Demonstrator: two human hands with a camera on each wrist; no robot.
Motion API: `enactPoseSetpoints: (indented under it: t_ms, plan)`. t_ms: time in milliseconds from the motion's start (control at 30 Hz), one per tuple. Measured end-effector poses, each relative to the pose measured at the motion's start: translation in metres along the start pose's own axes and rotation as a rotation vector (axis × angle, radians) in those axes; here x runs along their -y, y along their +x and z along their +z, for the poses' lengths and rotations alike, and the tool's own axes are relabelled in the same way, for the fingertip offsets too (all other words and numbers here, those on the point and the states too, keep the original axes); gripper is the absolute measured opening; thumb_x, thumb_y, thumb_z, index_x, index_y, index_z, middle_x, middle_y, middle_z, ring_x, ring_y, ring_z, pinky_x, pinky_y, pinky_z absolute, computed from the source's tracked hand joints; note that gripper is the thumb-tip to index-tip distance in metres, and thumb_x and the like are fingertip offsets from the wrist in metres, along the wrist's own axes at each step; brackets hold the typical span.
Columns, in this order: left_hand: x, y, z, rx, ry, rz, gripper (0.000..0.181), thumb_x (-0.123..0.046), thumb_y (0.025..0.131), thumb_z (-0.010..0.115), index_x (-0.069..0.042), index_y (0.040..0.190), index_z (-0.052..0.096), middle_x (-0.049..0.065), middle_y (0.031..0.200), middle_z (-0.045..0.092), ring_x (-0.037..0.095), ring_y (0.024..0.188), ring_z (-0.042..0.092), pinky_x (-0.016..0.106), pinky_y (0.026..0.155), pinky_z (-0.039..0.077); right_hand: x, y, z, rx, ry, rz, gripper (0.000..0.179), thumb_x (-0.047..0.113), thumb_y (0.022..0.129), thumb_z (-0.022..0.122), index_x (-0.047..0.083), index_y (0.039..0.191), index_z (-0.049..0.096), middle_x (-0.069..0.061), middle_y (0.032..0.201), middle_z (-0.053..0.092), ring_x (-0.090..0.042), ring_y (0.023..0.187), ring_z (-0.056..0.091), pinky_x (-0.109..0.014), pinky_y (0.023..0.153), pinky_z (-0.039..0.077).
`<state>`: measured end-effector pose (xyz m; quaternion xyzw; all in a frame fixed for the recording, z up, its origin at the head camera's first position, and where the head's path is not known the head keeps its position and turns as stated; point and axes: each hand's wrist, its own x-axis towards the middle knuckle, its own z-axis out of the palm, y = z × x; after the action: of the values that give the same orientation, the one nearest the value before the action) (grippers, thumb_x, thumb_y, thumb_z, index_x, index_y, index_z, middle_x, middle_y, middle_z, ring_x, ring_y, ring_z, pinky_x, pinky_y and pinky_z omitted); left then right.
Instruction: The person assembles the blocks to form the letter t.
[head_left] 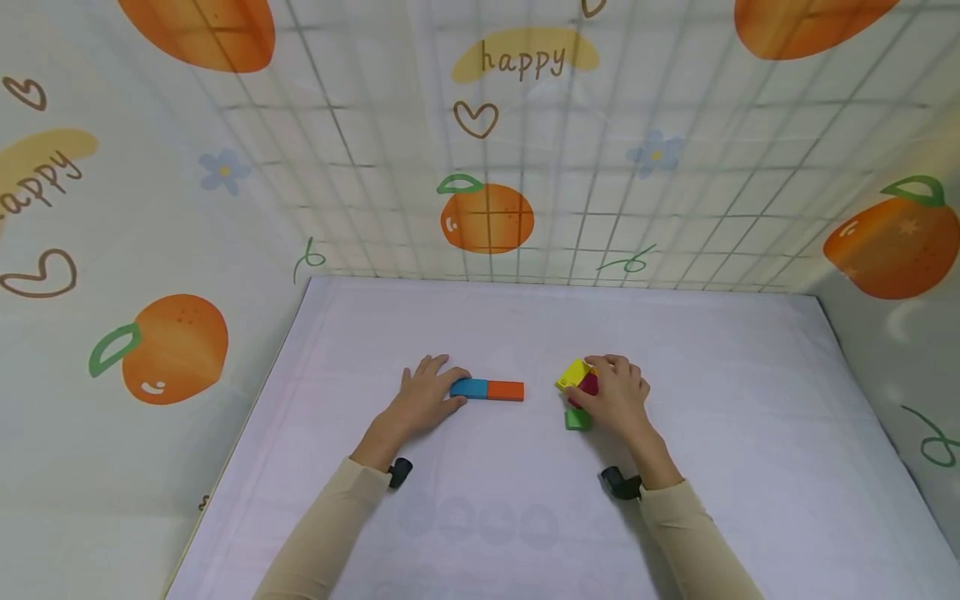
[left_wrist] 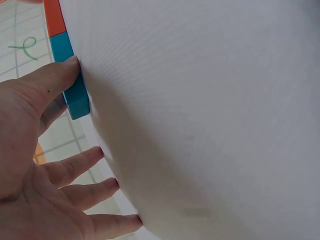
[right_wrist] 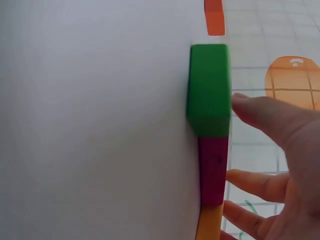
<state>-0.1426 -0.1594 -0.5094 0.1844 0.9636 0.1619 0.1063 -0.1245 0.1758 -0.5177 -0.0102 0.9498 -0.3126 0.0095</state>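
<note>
My left hand [head_left: 423, 396] pinches a blue block [head_left: 470, 388] between thumb and index finger; its other fingers spread with their tips on the tabletop. The blue block [left_wrist: 75, 95] lies end to end with a red-orange block [head_left: 506, 391]. Over a small cluster to the right, my right hand [head_left: 618, 396] has its thumb and fingers spread around a yellow block [head_left: 573, 373] and a magenta block [head_left: 587, 385]. A green block [right_wrist: 209, 90] stands at the near side, beside the thumb. Part of an orange block [right_wrist: 209, 222] shows past the magenta one; fingers cover some of the cluster.
A white tabletop [head_left: 480, 467] carries the blocks. Behind it and at the sides hangs a printed curtain [head_left: 375, 167] with oranges and hearts. Dark wrist cameras [head_left: 621, 483] sit near both cuffs, close above the table.
</note>
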Motion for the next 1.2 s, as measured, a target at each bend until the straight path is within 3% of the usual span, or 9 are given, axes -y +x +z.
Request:
enactPoseSetpoints:
  t_ms: [500,1200]
  plan:
    - [-0.0005,-0.0001,-0.0008,0.004,0.006,-0.004,0.043,-0.038,0.098,0.065,-0.028,0.138,0.058,0.016,0.156,0.036,0.046,0.145,0.022,0.074,0.108,0.017,0.0035,0.0048,0.0039,0.036,-0.063,0.045,0.072,0.044,0.084,0.079,0.002,0.136,0.054,-0.027,0.140,0.038,-0.048,0.125,0.031,-0.069,0.098,0.021]
    - [-0.0016,-0.0009,-0.0013,-0.011,0.009,-0.004,0.042,-0.037,0.097,0.067,-0.028,0.137,0.058,0.016,0.155,0.038,0.045,0.145,0.024,0.074,0.107,0.018,0.0077,0.0070,0.0038,0.009,-0.062,0.016,0.066,0.043,0.082,0.080,0.001,0.130,0.060,-0.026,0.139,0.041,-0.048,0.126,0.031,-0.070,0.098,0.019]
